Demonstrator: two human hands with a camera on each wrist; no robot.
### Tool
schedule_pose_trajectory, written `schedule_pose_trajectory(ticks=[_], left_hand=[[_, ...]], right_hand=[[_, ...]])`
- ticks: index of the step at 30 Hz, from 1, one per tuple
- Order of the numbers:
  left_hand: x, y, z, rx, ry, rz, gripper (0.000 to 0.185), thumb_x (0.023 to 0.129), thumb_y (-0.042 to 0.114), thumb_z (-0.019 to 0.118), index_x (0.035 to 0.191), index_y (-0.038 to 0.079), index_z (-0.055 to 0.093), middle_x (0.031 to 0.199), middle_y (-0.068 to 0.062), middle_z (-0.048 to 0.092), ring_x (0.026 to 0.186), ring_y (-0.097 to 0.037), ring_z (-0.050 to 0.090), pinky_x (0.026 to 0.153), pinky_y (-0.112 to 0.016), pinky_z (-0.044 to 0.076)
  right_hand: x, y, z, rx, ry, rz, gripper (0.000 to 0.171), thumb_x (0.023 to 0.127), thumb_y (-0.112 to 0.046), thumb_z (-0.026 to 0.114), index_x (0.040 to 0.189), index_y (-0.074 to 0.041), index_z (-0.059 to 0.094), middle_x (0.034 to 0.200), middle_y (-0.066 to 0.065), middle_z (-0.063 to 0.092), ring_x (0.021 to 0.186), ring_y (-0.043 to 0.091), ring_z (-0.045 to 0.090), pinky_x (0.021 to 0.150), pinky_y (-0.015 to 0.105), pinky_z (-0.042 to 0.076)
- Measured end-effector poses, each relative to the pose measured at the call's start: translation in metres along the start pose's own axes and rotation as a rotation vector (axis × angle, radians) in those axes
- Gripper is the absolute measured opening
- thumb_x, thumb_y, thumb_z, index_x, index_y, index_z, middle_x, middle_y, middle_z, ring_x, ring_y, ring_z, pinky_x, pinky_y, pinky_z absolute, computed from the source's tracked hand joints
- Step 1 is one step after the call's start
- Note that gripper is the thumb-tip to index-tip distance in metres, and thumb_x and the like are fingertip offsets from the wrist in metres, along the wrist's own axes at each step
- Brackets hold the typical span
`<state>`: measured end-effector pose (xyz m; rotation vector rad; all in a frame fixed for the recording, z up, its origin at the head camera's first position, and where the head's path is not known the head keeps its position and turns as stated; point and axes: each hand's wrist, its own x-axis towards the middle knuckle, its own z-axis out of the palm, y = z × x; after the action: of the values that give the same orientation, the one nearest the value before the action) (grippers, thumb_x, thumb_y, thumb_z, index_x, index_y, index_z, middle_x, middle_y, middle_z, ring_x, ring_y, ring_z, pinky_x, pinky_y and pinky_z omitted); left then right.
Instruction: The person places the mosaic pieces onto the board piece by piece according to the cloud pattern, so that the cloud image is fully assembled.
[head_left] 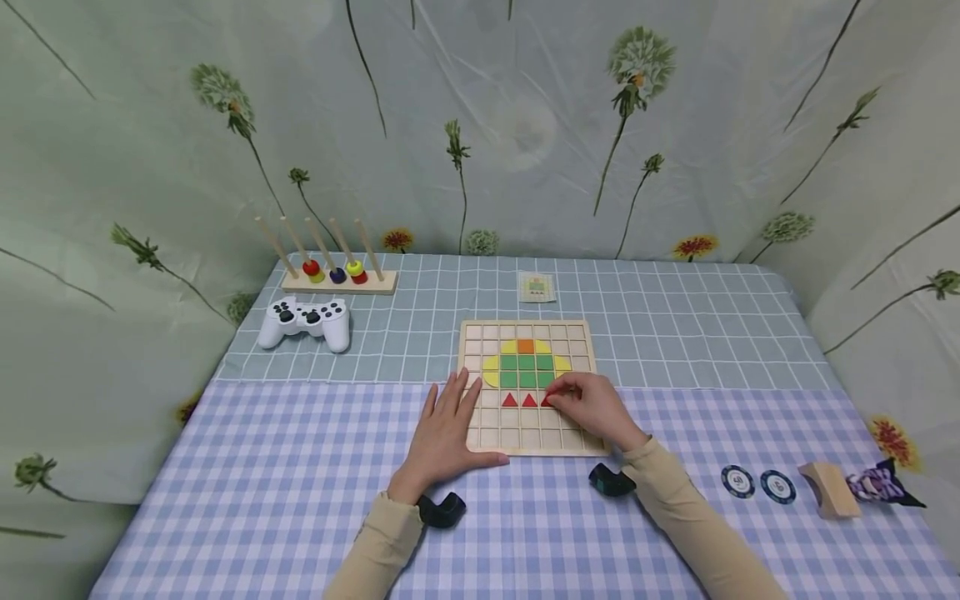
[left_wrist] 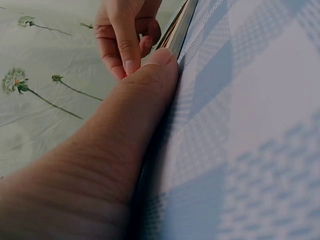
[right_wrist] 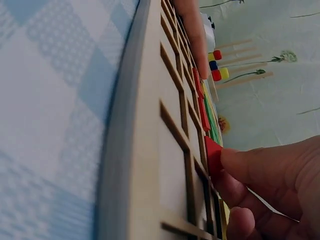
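Note:
A wooden grid board lies on the checked cloth, bearing green squares, yellow rounded pieces and an orange square. Below the green squares sit two red triangles side by side. My right hand pinches a third red triangle between thumb and fingers, in line with them and against the grid. Fingers spread, my left hand rests at the board's left edge, its thumb along the near edge. In the left wrist view its thumb hides part of the board.
Behind the board lies a small pattern card. A peg stand with coloured beads and a white game controller are at back left. Two poker chips, a wooden arch block and a purple figure lie at right.

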<state>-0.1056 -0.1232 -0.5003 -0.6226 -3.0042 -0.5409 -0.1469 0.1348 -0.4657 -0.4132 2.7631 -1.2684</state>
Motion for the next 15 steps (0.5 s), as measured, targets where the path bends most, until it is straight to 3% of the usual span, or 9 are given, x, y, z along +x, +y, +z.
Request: schedule_pose_trajectory(ticks=[7,15], left_hand=[[0.0004,-0.0011,-0.0004,0.011,0.002,-0.002,0.119,0.066,0.084,0.054,0.153,0.011,0.018,0.158,-0.010,0.008,0.143,-0.024,0.002,0.114,-0.044,0.000],[0.0009,-0.0024,0.0006,0.006,-0.009,-0.009,0.119,0.066,0.084,0.054,0.153,0.011,0.018,0.158,-0.009,0.007,0.143,-0.023,0.000,0.113,-0.043,-0.001]], right_hand=[[0.0009,0.0009,0.0018,-0.035,0.015,-0.020,0.004,0.083,-0.011,0.074,0.086,-0.010,0.076,0.081,-0.004,0.062,0.065,0.014,0.047,0.059,0.028,0.040],[0.0026,0.0030,0.0033,-0.098,0.036,-0.003,0.004,0.081,-0.014,0.075,0.080,-0.010,0.076,0.076,-0.005,0.058,0.065,0.014,0.045,0.060,0.030,0.038]])
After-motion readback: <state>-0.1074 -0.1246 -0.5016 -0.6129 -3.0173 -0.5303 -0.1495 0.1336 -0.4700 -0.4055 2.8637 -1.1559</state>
